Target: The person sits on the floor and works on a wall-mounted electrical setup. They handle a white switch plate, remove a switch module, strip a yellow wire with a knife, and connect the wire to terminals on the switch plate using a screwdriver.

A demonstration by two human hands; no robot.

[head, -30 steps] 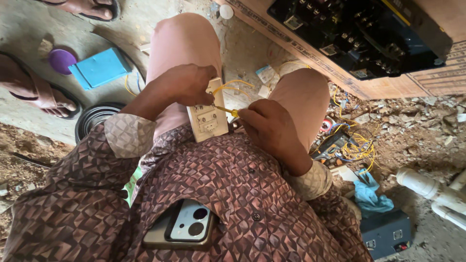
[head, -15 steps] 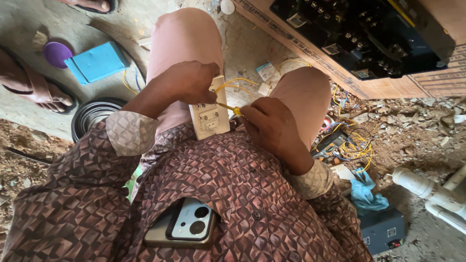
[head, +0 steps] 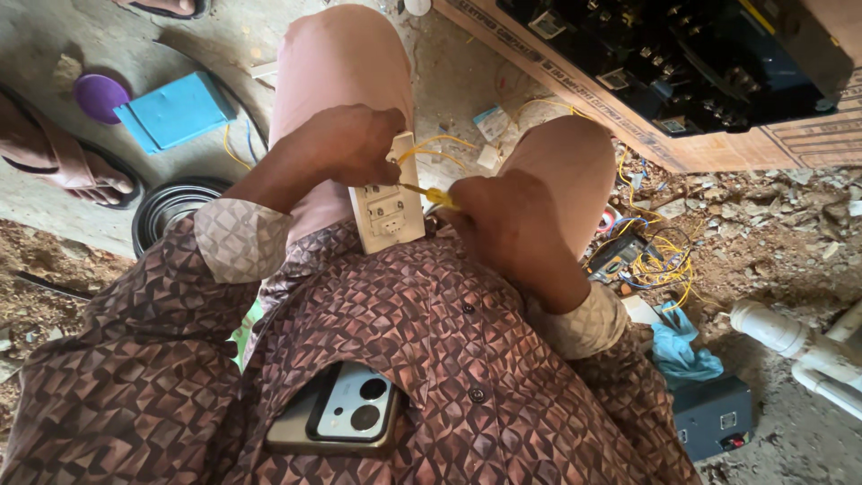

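I look down at my lap, knees apart, in pink trousers and a brown patterned shirt. My left hand (head: 346,144) grips the top of a cream switch and socket plate (head: 388,205) held upright between my thighs. My right hand (head: 503,216) is closed on a yellow-handled screwdriver (head: 433,194) whose tip meets the plate's right side. Thin yellow wires (head: 440,144) curl out from behind the plate.
A phone (head: 346,413) sticks out of my shirt pocket. On the ground lie a blue box (head: 175,112), a purple lid (head: 97,92), a black wire coil (head: 171,205), tangled yellow wires (head: 660,265), a cardboard box of black electrical parts (head: 682,54), white pipes (head: 799,346). Someone's sandalled foot (head: 63,162) is at left.
The view has shifted slightly. My right hand has brought the screwdriver tip up against the plate's right side; my left hand keeps its grip.
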